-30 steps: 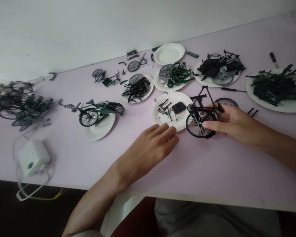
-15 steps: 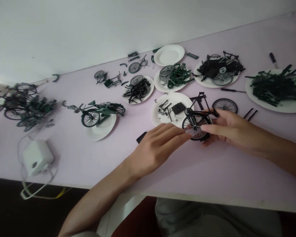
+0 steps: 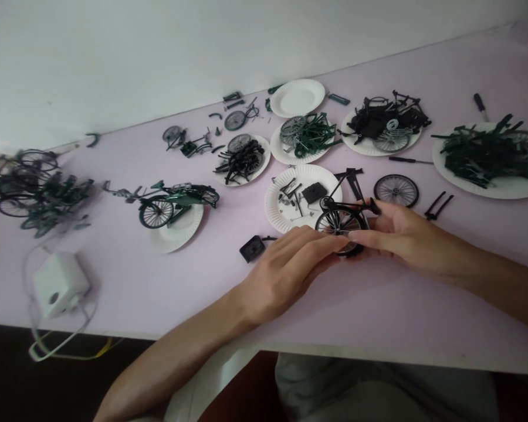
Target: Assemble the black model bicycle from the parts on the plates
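A black model bicycle frame (image 3: 358,205) with one spoked wheel (image 3: 330,220) fitted is held low over the table. My right hand (image 3: 402,234) grips it from the right, thumb against the wheel and fingers behind. My left hand (image 3: 290,261) reaches in from the left, its fingertips together at the wheel's lower part; what lies under them is hidden. Just behind the model stands a paper plate (image 3: 273,205) with small rods, screws and a flat black piece (image 3: 314,193). A small black tray-like part (image 3: 251,249) lies left of my left hand.
A loose wheel (image 3: 396,190) and black forked part (image 3: 438,206) lie right. Plates of parts line the back, with screwdrivers (image 3: 408,160) among them. One green model bicycle (image 3: 176,202) rests on a plate at left, near piled bicycles (image 3: 48,190) and a white cabled box (image 3: 60,284).
My left fingers have moved in to meet my right thumb at the wheel. The small black tray-like part beside my left hand shows more fully. The view has shifted slightly.
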The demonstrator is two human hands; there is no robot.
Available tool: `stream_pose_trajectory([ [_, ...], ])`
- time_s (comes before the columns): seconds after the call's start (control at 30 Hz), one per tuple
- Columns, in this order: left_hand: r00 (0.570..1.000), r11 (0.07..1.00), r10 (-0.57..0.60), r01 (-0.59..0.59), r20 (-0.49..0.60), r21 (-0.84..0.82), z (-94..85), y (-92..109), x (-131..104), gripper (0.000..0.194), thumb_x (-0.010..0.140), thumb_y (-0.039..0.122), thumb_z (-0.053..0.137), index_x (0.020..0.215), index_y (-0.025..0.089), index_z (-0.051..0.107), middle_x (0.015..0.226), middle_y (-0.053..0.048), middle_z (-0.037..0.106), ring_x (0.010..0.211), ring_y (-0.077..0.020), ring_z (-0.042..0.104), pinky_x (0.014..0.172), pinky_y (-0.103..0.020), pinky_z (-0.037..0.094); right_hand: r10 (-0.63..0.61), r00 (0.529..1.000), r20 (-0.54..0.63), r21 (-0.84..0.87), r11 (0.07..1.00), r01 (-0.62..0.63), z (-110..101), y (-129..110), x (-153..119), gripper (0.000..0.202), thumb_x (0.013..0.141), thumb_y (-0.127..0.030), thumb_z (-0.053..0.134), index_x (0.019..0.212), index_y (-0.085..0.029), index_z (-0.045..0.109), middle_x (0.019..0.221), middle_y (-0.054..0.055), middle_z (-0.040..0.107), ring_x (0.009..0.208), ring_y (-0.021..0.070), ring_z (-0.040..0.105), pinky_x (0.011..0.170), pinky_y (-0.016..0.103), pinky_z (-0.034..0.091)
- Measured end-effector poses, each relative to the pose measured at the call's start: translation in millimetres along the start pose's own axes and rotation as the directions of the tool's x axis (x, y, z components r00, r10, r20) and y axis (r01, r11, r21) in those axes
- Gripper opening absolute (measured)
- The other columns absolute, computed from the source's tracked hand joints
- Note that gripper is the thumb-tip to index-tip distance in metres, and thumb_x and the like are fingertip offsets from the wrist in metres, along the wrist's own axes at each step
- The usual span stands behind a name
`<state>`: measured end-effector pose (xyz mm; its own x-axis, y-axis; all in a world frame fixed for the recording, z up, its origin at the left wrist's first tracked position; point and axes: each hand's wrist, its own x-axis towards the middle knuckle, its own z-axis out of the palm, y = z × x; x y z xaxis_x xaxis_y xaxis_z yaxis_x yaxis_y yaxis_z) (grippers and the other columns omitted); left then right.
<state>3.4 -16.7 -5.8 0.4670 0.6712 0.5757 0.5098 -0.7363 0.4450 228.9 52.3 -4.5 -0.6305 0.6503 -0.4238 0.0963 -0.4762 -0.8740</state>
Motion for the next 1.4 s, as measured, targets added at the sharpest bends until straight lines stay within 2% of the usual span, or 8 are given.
stream_pose_trajectory([
  [0.1,0.997,0.998,0.032,-0.036,0.065,0.057,-1.5,0.7,0.7,0.027,0.1,0.004,0.059,0.126,0.012,0.057,0.099,-0.008,0.075,0.086,-0.0161,0.067,0.075,-0.032,0.055,-0.026,1.0,-0.004,0.03,0.999,0.026,2.8,-1.6,1.2,0.042,0.086,-0.039,0.081,0.121,-0.025,0.061,0.106,0.004,0.079,0.087,0.0225,0.078,0.086,0.039,0.066],
  [0.23,0.988,0.992,0.058,-0.073,0.143,0.105,-5.2,2.0,0.9,0.02,0.099,0.003,0.057,0.118,0.011,0.06,0.106,-0.011,0.074,0.089,-0.0193,0.066,0.074,-0.034,0.051,-0.057,0.998,-0.012,0.062,0.996,0.058,5.5,-2.3,3.4,0.042,0.081,-0.037,0.085,0.114,-0.026,0.061,0.103,0.003,0.079,0.086,0.0218,0.077,0.083,0.04,0.067],
  [0.43,0.99,0.99,0.063,-0.078,0.129,0.118,-4.5,3.0,-0.5,0.02,0.101,0.007,0.057,0.12,0.012,0.06,0.108,-0.012,0.075,0.093,-0.0203,0.067,0.076,-0.034,0.051,-0.068,0.998,0.003,0.047,0.997,0.068,5.0,3.5,4.2,0.043,0.085,-0.036,0.081,0.121,-0.027,0.06,0.115,0.005,0.077,0.095,0.0231,0.076,0.079,0.038,0.068],
  [0.53,0.99,0.99,0.067,-0.081,0.126,0.112,-3.7,3.1,0.5,0.019,0.101,0.007,0.056,0.119,0.011,0.061,0.107,-0.011,0.075,0.092,-0.0201,0.067,0.076,-0.034,0.051,-0.075,0.997,0.0,0.032,0.997,0.075,5.3,4.6,4.1,0.042,0.086,-0.036,0.08,0.122,-0.026,0.06,0.117,0.006,0.076,0.093,0.0225,0.076,0.075,0.037,0.068],
  [0.7,0.987,0.989,0.079,-0.095,0.139,0.112,-4.2,4.8,3.4,0.016,0.103,0.007,0.052,0.116,0.01,0.061,0.103,-0.011,0.074,0.089,-0.0195,0.065,0.074,-0.033,0.051,-0.081,0.997,-0.018,0.008,0.997,0.081,7.8,3.0,4.1,0.045,0.086,-0.036,0.081,0.122,-0.025,0.057,0.111,0.006,0.077,0.087,0.0206,0.076,0.069,0.033,0.068],
  [1.17,0.984,0.985,0.07,-0.094,0.161,0.145,-2.5,8.7,4.9,0.016,0.104,0.008,0.049,0.117,0.01,0.058,0.095,-0.008,0.072,0.08,-0.0179,0.06,0.069,-0.032,0.045,-0.115,0.993,-0.029,-0.014,0.993,0.115,10.1,3.6,4.7,0.043,0.083,-0.036,0.082,0.119,-0.026,0.06,0.101,0.004,0.077,0.081,0.0214,0.075,0.064,0.034,0.067],
  [1.3,0.985,0.988,0.036,-0.06,0.166,0.14,-0.3,8.0,2.8,0.018,0.104,0.006,0.05,0.12,0.011,0.056,0.089,-0.006,0.069,0.078,-0.0158,0.057,0.07,-0.031,0.045,-0.109,0.993,-0.039,-0.01,0.994,0.109,10.7,3.4,4.4,0.046,0.083,-0.035,0.083,0.121,-0.027,0.059,0.106,0.004,0.077,0.083,0.021,0.075,0.063,0.033,0.067],
  [1.4,0.986,0.984,0.05,-0.076,0.159,0.164,0.0,8.6,4.0,0.017,0.105,0.007,0.049,0.119,0.011,0.057,0.089,-0.006,0.07,0.077,-0.0156,0.056,0.068,-0.031,0.045,-0.109,0.994,-0.032,0.013,0.994,0.109,10.7,3.6,4.5,0.047,0.082,-0.034,0.083,0.122,-0.028,0.058,0.106,0.003,0.077,0.085,0.0212,0.075,0.064,0.033,0.067],
])
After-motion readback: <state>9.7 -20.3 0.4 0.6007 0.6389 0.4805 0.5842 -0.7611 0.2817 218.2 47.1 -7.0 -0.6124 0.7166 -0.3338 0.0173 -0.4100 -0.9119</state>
